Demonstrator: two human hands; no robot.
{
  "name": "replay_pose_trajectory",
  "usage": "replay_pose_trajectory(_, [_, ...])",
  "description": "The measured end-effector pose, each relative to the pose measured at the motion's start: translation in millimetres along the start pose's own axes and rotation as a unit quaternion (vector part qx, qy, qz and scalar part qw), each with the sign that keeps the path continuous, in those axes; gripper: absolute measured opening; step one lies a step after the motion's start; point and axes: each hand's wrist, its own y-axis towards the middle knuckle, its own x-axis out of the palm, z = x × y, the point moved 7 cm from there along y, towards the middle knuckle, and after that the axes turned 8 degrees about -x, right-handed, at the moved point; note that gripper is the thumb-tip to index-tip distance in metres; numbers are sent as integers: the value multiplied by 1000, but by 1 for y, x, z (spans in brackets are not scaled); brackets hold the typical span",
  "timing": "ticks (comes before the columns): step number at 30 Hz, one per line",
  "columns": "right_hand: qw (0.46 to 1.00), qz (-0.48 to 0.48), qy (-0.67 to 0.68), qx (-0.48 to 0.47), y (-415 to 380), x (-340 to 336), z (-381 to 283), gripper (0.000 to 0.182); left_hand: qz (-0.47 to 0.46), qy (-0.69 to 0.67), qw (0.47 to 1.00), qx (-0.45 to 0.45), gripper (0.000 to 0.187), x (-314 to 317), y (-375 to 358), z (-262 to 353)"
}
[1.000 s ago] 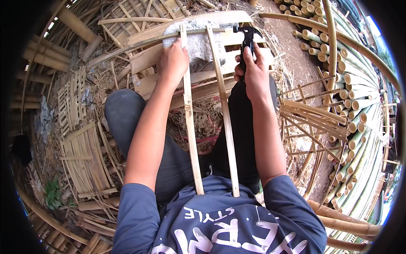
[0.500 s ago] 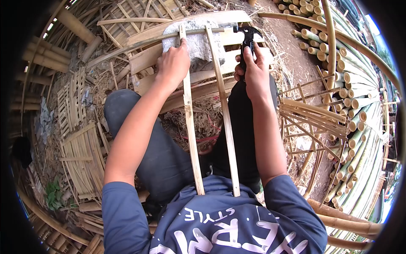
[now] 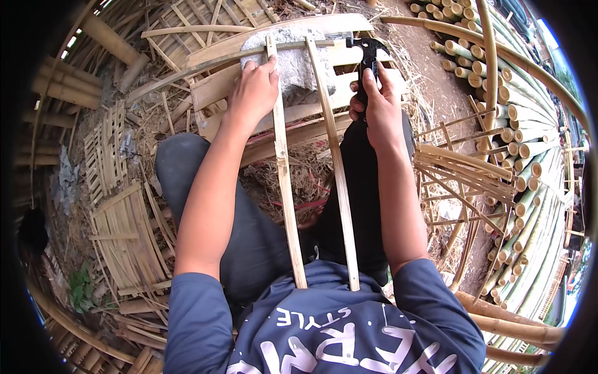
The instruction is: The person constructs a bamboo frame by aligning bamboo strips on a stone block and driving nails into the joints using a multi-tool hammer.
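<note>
On the stone [image 3: 299, 62], two bamboo slats [image 3: 281, 156] lay under a cross strip. Left hand [image 3: 252, 93] pinned the left slat; right hand [image 3: 380, 106] gripped a black hammer [image 3: 367, 53] beside the stone's right edge.

Pale split-bamboo slats [image 3: 283, 168], dry and matt, fibrous along the grain, darker at the nodes. Grey stone block [image 3: 299, 62] beneath, rough and pitted, chalky in finish. Black hammer [image 3: 367, 53], metal head dull rather than shiny, handle dark and smooth. Round bamboo poles [image 3: 523, 124] stacked at right, greenish skins smooth with a slight sheen, cut ends pale and raw. Navy cotton shirt [image 3: 330, 324], soft, printed in flat white lettering.
</note>
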Motion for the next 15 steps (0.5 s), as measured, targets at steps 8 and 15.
replay_pose_trajectory(8, [1000,-4,-4,-7,-3,7,-3,49,10,-11,1000,5,41,4,3,-3])
replay_pose_trajectory(15, [1000,4,-7,7,-5,12,-1,47,11,1,1000,3,42,3,2,-1])
